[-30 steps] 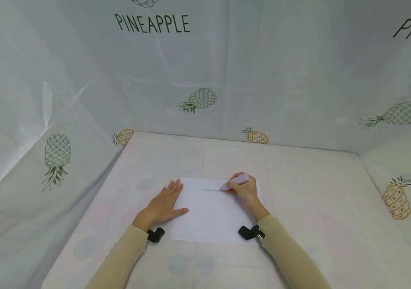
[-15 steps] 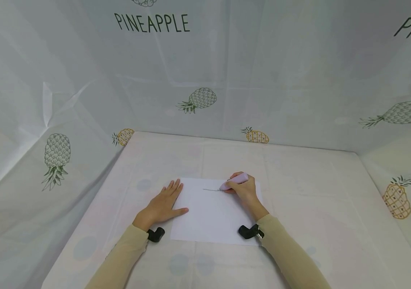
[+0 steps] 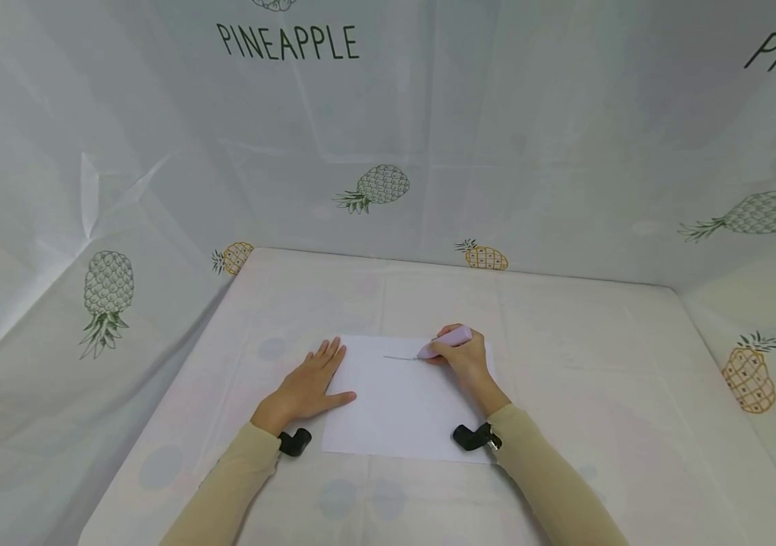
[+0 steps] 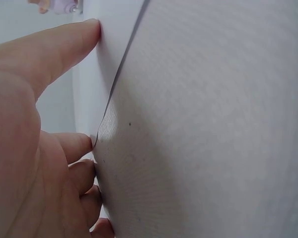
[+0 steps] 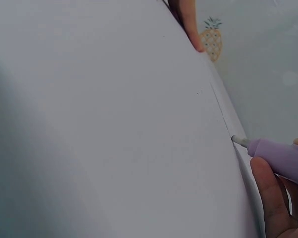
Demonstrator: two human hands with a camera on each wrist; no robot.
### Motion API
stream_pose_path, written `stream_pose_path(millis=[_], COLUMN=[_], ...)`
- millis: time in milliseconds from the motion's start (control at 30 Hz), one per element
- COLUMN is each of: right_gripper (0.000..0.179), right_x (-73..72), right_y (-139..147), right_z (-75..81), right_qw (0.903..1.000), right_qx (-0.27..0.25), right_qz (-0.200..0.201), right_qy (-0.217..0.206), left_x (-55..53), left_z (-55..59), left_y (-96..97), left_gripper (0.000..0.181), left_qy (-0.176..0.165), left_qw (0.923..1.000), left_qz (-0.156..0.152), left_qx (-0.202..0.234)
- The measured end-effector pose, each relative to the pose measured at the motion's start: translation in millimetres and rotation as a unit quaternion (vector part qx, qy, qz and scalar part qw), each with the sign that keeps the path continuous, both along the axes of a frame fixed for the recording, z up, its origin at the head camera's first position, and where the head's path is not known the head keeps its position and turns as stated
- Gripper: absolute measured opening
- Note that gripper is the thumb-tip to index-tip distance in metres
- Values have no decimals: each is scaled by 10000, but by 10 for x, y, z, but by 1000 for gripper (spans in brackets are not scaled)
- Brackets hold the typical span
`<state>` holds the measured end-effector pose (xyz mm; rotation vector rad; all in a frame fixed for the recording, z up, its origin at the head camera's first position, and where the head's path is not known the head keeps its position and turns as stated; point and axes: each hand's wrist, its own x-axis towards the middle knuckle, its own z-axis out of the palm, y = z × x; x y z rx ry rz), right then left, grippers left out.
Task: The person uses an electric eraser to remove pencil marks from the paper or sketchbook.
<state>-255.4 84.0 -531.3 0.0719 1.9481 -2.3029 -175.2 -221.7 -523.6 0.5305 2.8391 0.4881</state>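
A sheet of white paper lies on the table with a thin dark line drawn near its far edge. My left hand rests spread over the sheet's left edge; in the left wrist view its thumb lies on the paper and the other fingertips touch down at the edge. My right hand grips a thick lilac pen-shaped tool, seemingly an electric eraser. Its short metal-like tip with a dark end touches the paper at the line's right end. Tiny dark specks lie beside the line.
A pale cloth with faint spots covers the table. Behind and at both sides hangs a white curtain printed with pineapples. Each wrist carries a small black camera.
The right hand and the lilac tool shift only slightly back and forth at the line's right end. My left hand stays in place on the paper's edge.
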Motion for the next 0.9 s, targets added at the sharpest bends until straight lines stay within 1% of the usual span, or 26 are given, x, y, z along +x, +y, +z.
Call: stream_pose_path(millis=[33,167,233,267,900], right_gripper=[36,37,34,33,29], right_x=[17,28,29,13,5], right_y=[1,-16,-37,-45,-106], right_z=[43,66,44,5,-32], right_qw=[10000,9999,10000,10000,9999], right_qx=[17,58,58,50,-112], right_qz=[53,99,37,1,-17], right_qy=[-19,-8,63,77,115], left_x=[-1,-2,1,2,2], left_z=[5,27,37,40,24], left_y=[1,12,16,17,5], left_gripper=[95,95,95,95,96], left_qy=[-7,-60,-58,-65,-62], left_qw=[10000,10000,10000,10000,10000], left_qz=[-6,-11,-10,-6,29], left_qx=[32,2,5,-11,-28])
